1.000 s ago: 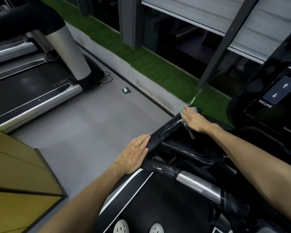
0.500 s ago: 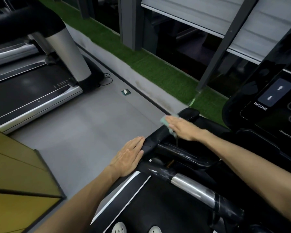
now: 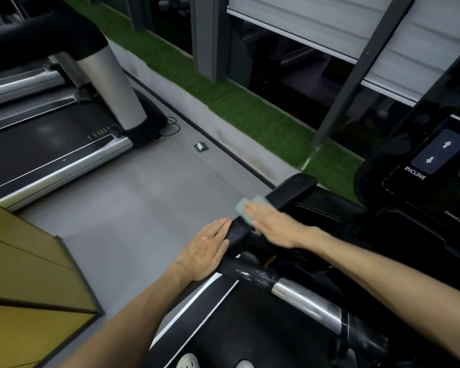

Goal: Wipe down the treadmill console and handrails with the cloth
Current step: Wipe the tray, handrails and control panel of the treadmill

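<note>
The pale green cloth [image 3: 246, 208] looks soft, thin and light, probably best driven under a flat palm: the right hand [image 3: 274, 228] presses it on the glossy black handrail [image 3: 292, 191], fingers straight. The left hand [image 3: 206, 248] lies flat against the rail's outer edge, holding nothing. Open floor [image 3: 144, 208] lies beyond that edge; the console [image 3: 422, 166] crowds the right

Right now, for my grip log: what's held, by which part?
Nothing gripped: the right hand presses the cloth flat on the handrail, covering its near half; the left hand rests flat alongside.
</note>
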`<state>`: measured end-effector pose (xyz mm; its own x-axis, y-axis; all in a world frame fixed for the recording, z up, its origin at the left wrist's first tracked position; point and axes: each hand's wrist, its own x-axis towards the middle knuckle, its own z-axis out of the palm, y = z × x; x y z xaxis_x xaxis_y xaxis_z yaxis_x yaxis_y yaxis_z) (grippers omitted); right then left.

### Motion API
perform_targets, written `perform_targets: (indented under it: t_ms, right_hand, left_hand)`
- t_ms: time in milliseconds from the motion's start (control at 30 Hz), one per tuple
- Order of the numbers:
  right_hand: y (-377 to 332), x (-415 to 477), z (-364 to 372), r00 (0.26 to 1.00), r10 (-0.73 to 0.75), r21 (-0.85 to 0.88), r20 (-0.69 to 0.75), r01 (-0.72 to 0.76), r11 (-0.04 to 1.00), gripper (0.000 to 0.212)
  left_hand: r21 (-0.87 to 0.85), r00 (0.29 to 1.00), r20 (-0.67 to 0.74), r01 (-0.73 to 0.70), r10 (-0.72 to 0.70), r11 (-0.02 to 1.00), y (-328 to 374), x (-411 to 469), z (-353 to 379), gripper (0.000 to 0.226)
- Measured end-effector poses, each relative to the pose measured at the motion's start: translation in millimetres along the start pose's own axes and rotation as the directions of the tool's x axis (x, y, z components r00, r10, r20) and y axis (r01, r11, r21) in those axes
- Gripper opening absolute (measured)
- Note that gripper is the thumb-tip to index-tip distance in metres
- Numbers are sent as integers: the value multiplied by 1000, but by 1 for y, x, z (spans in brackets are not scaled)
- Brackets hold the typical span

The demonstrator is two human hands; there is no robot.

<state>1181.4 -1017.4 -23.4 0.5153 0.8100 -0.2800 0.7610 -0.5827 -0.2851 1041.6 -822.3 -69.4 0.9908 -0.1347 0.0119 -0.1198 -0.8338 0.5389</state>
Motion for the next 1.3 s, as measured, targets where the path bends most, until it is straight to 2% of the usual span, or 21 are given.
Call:
perform_targets:
  t_ms: [67, 133, 167, 233, 333, 433, 533, 600, 667, 733, 800, 867, 967, 1167, 1233, 1300]
  right_hand:
    - [-15, -2, 5, 995, -95, 15, 3, 95, 995, 51]
    - [-2, 1, -1, 996, -87, 34, 33, 86, 996, 51]
    - [11, 5, -6, 998, -39, 48, 39, 37, 998, 51]
    - [45, 12, -18, 984, 179, 97, -1, -178, 979, 52]
    - [92, 19, -47, 885, 464, 112, -48, -457, 882, 38]
    - [106, 22, -61, 823, 565, 23, -58, -564, 825, 39]
    - [103, 31, -50, 829, 538, -2, -153, -544, 839, 35]
    - [89, 30, -42, 875, 454, 2, -166, -460, 888, 32]
    - [60, 26, -31, 948, 292, -83, -126, -303, 949, 30]
    - [18, 23, -16, 991, 117, -154, -56, -125, 980, 35]
    - [-21, 22, -2, 1000, 16, -160, 25, -12, 987, 45]
    - [-39, 21, 9, 999, -21, -69, 42, 24, 997, 48]
    - [-33, 13, 4, 1000, -4, -2, 28, 4, 1000, 50]
    - [30, 25, -19, 957, 288, -8, -34, -289, 957, 48]
    - [24, 29, -15, 940, 337, -38, -48, -339, 940, 50]
    - [-2, 23, -6, 950, 310, -61, -41, -312, 948, 51]
  left_hand:
    - [1, 1000, 6, 7, -7, 1000, -1, 0, 0, 80]
    - [-6, 1000, 7, 17, -16, 1000, -2, 0, 1, 80]
    - [-10, 1000, 12, 22, -22, 1000, -3, 0, 1, 80]
    - [-15, 1000, 10, 24, -23, 1000, -3, 0, 1, 80]
    - [-20, 1000, -7, 23, -24, 1000, -3, -1, 1, 78]
    - [-22, 1000, -6, 27, -27, 999, 0, 0, 0, 78]
    - [-24, 1000, -1, 31, -31, 999, 2, 1, -2, 72]
    - [-33, 1000, -6, 26, -26, 999, 3, 1, -3, 69]
    - [-42, 999, 1, 36, -36, 998, 4, 0, -4, 68]
    - [-46, 999, 6, 37, -36, 998, 5, 1, -5, 78]
    - [-39, 999, 16, 37, -37, 999, 5, 0, -5, 90]
    - [-30, 999, 20, 36, -36, 999, 4, -2, -4, 97]
    - [-17, 999, 12, 43, -43, 999, 2, -3, -3, 95]
    - [8, 999, 3, 46, -46, 999, 1, -1, -4, 76]
    - [3, 998, -13, 55, -55, 998, 1, 0, -3, 71]
    - [-1, 997, -20, 76, -76, 997, 1, 0, -1, 62]
